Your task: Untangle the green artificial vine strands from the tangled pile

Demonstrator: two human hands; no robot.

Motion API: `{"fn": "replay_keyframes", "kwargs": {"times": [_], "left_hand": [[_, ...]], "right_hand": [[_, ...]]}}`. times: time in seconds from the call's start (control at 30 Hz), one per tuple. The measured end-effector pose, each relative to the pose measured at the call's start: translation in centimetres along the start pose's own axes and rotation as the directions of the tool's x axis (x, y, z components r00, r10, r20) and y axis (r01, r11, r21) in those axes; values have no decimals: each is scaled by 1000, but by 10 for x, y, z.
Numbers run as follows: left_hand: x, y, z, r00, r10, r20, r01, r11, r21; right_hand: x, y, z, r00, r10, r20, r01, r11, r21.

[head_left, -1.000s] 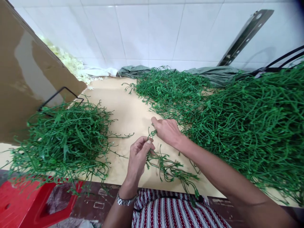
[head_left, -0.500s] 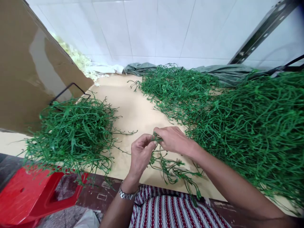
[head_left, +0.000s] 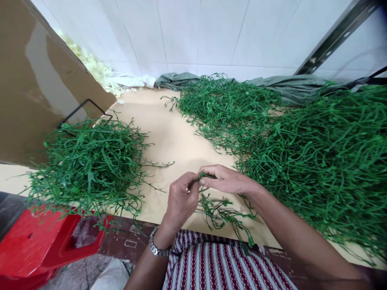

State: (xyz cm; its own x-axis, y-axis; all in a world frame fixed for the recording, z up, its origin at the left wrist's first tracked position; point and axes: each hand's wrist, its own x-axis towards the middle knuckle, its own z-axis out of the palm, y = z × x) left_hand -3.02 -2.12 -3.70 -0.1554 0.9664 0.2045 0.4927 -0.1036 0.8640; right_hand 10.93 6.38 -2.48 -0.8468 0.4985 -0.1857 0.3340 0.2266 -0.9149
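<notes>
Both hands meet over the near part of the table. My left hand [head_left: 182,198] is closed, its fingers pinched around thin green stems [head_left: 206,175] that look like artificial plant stems. My right hand [head_left: 226,179] grips the same stems between thumb and fingers, just right of the left. How many stems are held is hidden by the fingers. Beneath the right hand, a loose bunch of green stems [head_left: 225,212] lies on the table, its tips hanging over the front edge against the striped clothing [head_left: 217,262].
A tangled stem pile [head_left: 93,165] sits at left, beside a cardboard box [head_left: 57,80] and a bent black wire frame [head_left: 87,101]. Bigger piles [head_left: 326,161] fill the right side. Green cloth [head_left: 298,89] lies along the tiled wall. A red stool [head_left: 39,241] stands lower left.
My left hand has turned so its back shows more, and its fingers have closed further around the stems. My right hand has flattened and shifted slightly right. The view has tilted a little.
</notes>
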Motion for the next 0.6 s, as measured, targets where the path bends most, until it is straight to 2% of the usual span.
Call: {"fn": "replay_keyframes", "kwargs": {"times": [0.1,0.23,0.33,0.47,0.6], "left_hand": [[4,2,-6,988,-126,95,138,981,-138],[7,0,-10,953,-267,141,301,889,-347],[8,-4,-10,927,-323,192,375,778,-504],[9,-5,-11,882,-385,270,464,618,-635],[11,-4,-9,860,-424,284,492,543,-680]], "right_hand": [[-4,-1,-3,998,-9,56,10,1000,-17],[-7,-5,-8,998,-19,61,28,988,-151],[-7,-10,-10,998,-11,62,22,981,-193],[-6,-13,-10,998,3,66,8,988,-155],[-5,-13,-9,999,23,40,-18,991,-131]]}}
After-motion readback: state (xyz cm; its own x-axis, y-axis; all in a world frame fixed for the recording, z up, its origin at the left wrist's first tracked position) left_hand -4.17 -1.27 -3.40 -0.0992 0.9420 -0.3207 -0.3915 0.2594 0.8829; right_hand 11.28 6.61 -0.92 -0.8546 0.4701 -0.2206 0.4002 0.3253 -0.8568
